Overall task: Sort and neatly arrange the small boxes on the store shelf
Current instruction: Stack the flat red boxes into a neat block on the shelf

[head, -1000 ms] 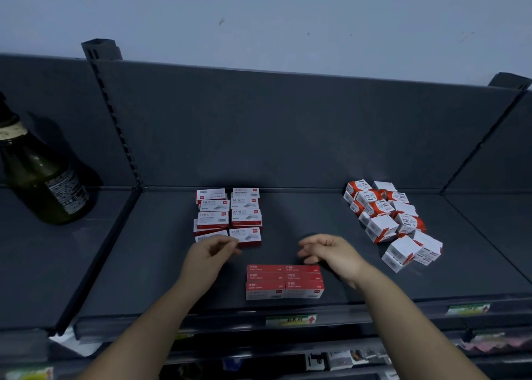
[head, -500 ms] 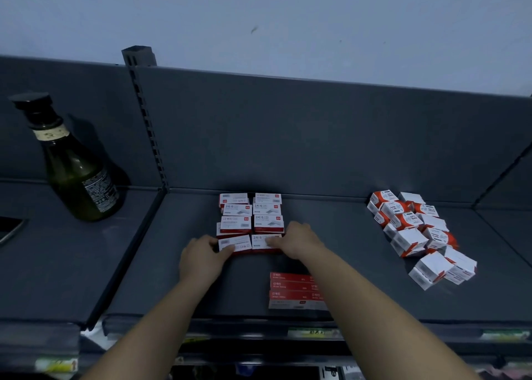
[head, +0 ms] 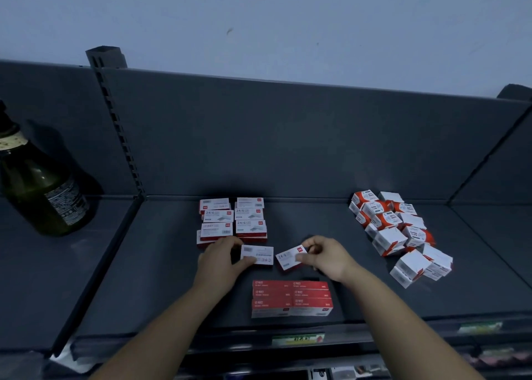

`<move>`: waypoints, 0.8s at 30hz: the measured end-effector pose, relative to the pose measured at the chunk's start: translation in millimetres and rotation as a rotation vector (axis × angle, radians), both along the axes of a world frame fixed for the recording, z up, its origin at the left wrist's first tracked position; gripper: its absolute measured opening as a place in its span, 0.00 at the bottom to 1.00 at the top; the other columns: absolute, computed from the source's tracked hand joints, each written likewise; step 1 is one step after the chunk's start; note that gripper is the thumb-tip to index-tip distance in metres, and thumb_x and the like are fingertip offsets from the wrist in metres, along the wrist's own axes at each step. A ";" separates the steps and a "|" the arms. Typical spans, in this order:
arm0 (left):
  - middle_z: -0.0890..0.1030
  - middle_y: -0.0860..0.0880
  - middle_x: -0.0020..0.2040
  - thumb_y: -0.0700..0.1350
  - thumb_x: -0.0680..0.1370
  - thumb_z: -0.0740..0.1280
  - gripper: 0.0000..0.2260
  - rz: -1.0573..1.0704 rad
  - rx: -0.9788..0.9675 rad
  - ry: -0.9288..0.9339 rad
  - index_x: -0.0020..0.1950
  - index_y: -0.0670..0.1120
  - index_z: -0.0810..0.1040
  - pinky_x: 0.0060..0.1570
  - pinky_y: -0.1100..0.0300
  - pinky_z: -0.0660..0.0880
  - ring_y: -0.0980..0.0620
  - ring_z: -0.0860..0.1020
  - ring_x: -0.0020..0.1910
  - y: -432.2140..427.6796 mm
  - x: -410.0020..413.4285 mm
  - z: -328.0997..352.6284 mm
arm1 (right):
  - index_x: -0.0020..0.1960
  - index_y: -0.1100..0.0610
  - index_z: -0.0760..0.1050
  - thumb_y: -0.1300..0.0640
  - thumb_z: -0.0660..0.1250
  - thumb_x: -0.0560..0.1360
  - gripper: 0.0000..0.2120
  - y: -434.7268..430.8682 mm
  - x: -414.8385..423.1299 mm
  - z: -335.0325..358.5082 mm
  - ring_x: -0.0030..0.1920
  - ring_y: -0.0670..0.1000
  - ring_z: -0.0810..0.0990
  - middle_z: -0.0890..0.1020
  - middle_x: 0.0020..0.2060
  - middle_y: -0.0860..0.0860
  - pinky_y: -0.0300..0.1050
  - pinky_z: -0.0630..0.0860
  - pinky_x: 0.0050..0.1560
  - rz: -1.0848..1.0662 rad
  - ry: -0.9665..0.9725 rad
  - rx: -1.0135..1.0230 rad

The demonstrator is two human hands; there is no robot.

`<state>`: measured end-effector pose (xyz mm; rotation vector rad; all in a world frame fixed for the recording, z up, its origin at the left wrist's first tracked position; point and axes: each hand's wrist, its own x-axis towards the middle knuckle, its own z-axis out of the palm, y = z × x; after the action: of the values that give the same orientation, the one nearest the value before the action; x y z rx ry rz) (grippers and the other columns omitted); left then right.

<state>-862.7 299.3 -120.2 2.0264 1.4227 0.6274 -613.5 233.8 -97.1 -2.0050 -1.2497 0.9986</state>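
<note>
Pulled forward from the stack [head: 233, 221] since earlier, two boxes: left hand [head: 221, 260] grip curled round the flat white box [head: 259, 254], right hand [head: 328, 257] grip pinching the tilted box [head: 288, 260].

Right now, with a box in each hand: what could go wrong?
1. The right hand pinches its tilted box by one end only, so it could slip and land on the red stack nearby.
2. The left hand, holding a white box, sits right by the stacked rows, and a nudge might skew them.
</note>
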 end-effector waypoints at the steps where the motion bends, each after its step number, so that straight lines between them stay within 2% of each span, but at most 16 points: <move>1: 0.78 0.60 0.52 0.59 0.72 0.72 0.15 -0.011 -0.005 -0.008 0.54 0.56 0.75 0.58 0.53 0.69 0.57 0.75 0.53 0.7 4.0 0.5 | 0.52 0.55 0.80 0.53 0.76 0.72 0.10 -2.7 1.3 -1.1 0.34 0.44 0.75 0.78 0.38 0.48 0.34 0.71 0.38 0.003 -0.056 0.010; 4: 0.76 0.63 0.51 0.61 0.73 0.70 0.15 -0.029 0.019 0.012 0.56 0.58 0.74 0.54 0.55 0.64 0.59 0.74 0.51 -0.1 9.0 0.1 | 0.62 0.49 0.77 0.48 0.71 0.76 0.16 -9.7 4.3 -6.4 0.46 0.44 0.74 0.74 0.48 0.49 0.27 0.67 0.42 0.050 -0.208 0.047; 6: 0.74 0.63 0.54 0.62 0.74 0.69 0.19 -0.058 0.037 0.033 0.61 0.58 0.73 0.56 0.55 0.64 0.59 0.73 0.52 -0.3 7.5 -1.5 | 0.69 0.48 0.73 0.48 0.69 0.78 0.20 -13.4 6.2 -7.9 0.54 0.44 0.74 0.72 0.52 0.49 0.25 0.65 0.47 0.092 -0.184 0.060; 9: 0.72 0.61 0.58 0.60 0.75 0.68 0.23 -0.120 0.016 0.047 0.69 0.57 0.71 0.60 0.55 0.64 0.58 0.71 0.55 1.3 2.7 -3.9 | 0.72 0.47 0.71 0.49 0.69 0.78 0.23 -14.3 12.7 -9.3 0.56 0.42 0.72 0.71 0.56 0.49 0.24 0.64 0.51 0.106 -0.113 0.045; 13: 0.72 0.60 0.60 0.58 0.76 0.68 0.21 -0.164 -0.009 0.033 0.68 0.57 0.73 0.64 0.54 0.63 0.58 0.71 0.58 3.1 -2.0 -5.0 | 0.65 0.46 0.75 0.53 0.70 0.77 0.17 -12.7 15.4 -11.0 0.54 0.44 0.73 0.71 0.55 0.51 0.22 0.64 0.51 0.119 -0.110 0.064; 16: 0.74 0.63 0.55 0.55 0.74 0.71 0.18 -0.154 -0.019 -0.029 0.63 0.59 0.76 0.61 0.49 0.69 0.61 0.73 0.51 2.3 -2.9 -4.5 | 0.58 0.46 0.78 0.56 0.73 0.75 0.12 -14.0 17.1 -13.4 0.46 0.42 0.73 0.72 0.51 0.50 0.24 0.66 0.47 0.099 -0.063 0.112; 19: 0.75 0.67 0.51 0.52 0.73 0.74 0.17 -0.130 -0.025 -0.098 0.58 0.63 0.73 0.59 0.49 0.72 0.63 0.73 0.48 0.4 -4.4 -3.4 | 0.52 0.46 0.79 0.57 0.76 0.73 0.11 -17.4 20.1 -16.9 0.42 0.43 0.73 0.76 0.51 0.49 0.29 0.69 0.46 0.052 -0.003 0.154; 24: 0.78 0.64 0.50 0.48 0.72 0.75 0.19 -0.120 -0.054 -0.170 0.55 0.65 0.74 0.56 0.52 0.74 0.61 0.74 0.47 -0.9 -5.9 -2.4 | 0.51 0.47 0.79 0.53 0.78 0.70 0.12 -20.5 22.9 -25.1 0.40 0.45 0.73 0.81 0.51 0.49 0.39 0.74 0.46 0.008 0.039 0.191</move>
<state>-868.6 298.4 -122.7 1.9502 1.1977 0.6846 -590.6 213.3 -122.2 -1.8271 -1.2822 0.8827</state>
